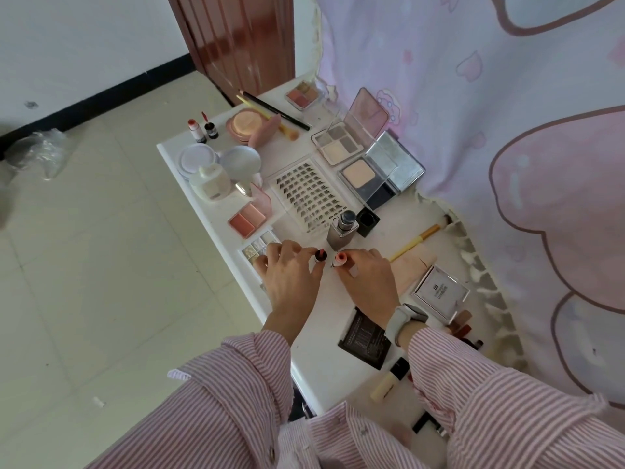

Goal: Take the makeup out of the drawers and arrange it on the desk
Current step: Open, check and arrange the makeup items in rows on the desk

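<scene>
- Left hand (pixel 291 275): grip closed on a small dark lip tube (pixel 320 255), pinched between the thumb and the fingertips. The tube stands near upright on the worktop (pixel 324 299); its long axis runs close to vertical, and the open dark-red end points up toward the camera.
- Right hand (pixel 367 275): grip closed on a coral lip tube (pixel 339 259), fingers curled round its body. The long axis is tilted; the coral end points up and away from the person, and the lower end points down and left toward the worktop.
- The two tubes sit just beside each other at the near middle of the worktop, apart, directly in front of a square foundation bottle (pixel 343 231).
- The foundation bottle stands upright. Its black cap (pixel 368 221) stands just beside it on the right.
- A tray of lash clusters (pixel 309 194) lies flat behind the bottle.
- A blush palette (pixel 248 216) lies open to the left of the tray.
- A yellow-handled brush (pixel 419 240) lies flat to the right; its long axis is diagonal, with the bristles pointing up-right toward the pink curtain (pixel 507 130).
</scene>
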